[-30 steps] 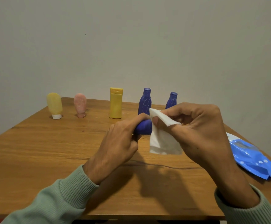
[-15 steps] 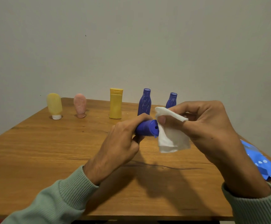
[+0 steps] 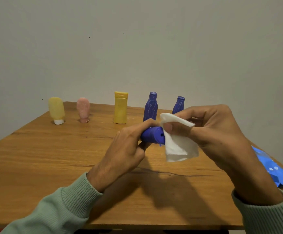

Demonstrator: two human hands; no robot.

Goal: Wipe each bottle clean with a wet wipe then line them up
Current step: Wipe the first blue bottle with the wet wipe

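My left hand (image 3: 124, 152) grips a small blue bottle (image 3: 152, 136) lying sideways above the table, its cap end pointing right. My right hand (image 3: 218, 132) pinches a white wet wipe (image 3: 179, 146) against that cap end. Most of the bottle's body is hidden in my left palm. Along the far edge stand a pale yellow tube (image 3: 56, 109), a pink tube (image 3: 83, 109), a yellow bottle (image 3: 120, 108), a tall blue bottle (image 3: 150, 107) and a shorter blue bottle (image 3: 179, 104).
A blue wet-wipe pack (image 3: 272, 168) lies at the right edge of the wooden table (image 3: 44, 157). A plain wall rises right behind the row of bottles.
The wipe has slid off the bottle's cap end to the right, uncovering the cap, then pressed back against its tip. My right hand shifted slightly right.
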